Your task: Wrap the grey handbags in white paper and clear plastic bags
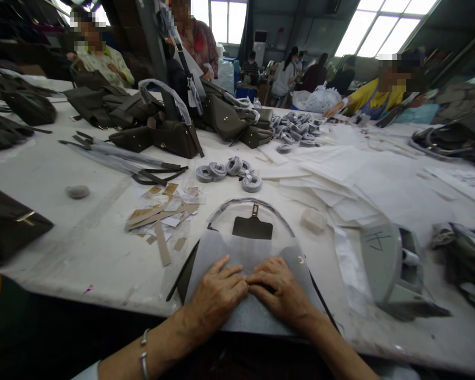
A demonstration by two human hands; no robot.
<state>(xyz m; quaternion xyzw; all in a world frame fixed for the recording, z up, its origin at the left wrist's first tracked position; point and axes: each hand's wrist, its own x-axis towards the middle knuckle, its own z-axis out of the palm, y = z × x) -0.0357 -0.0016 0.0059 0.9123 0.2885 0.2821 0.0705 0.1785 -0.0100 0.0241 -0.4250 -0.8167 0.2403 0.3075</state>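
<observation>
A dark handbag point(182, 279) lies on the table edge in front of me, its front covered by a pale grey sheet point(261, 319). My left hand point(217, 285) and my right hand point(279, 287) rest on this sheet, and their fingertips meet at its middle. The fingers of both are bent and pressed together; whatever sits between them, perhaps something small and gold, is too hidden to name. Beyond the sheet, a dark flap point(252, 228) with a gold buckle lies inside the curve of the wrapped handle point(257, 201). A gold fitting point(301, 259) shows at the sheet's right.
Paper and card scraps point(164, 214) lie left, rolled grey straps point(251, 183) ahead. White sheets point(340, 184) and a grey tape dispenser point(388, 264) are right. Dark bags point(174, 138) stand farther back. Co-workers sit and stand around the table, one in a yellow top point(374, 97).
</observation>
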